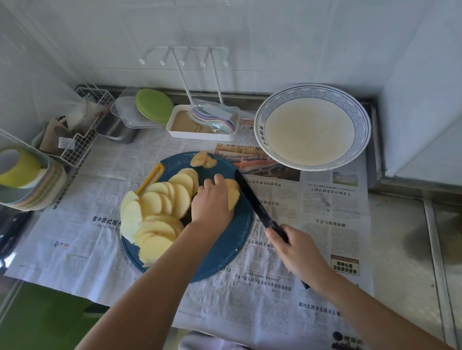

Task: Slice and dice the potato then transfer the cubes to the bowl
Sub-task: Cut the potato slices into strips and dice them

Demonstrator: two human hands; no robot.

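**Slicing almost finished, dicing not begun**

Left hand curls over the last potato chunk at the board's 2 o'clock. Right hand grips the knife, its blade just beside the chunk. Slices fan from 8 to 12 o'clock. The bowl, at 1 o'clock, holds no cubes. The next cut likely calls for tucked fingertips.

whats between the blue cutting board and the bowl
Just bare newspaper with a printed photo; nothing rests on it between the cutting board and the bowl, as the head view shows.
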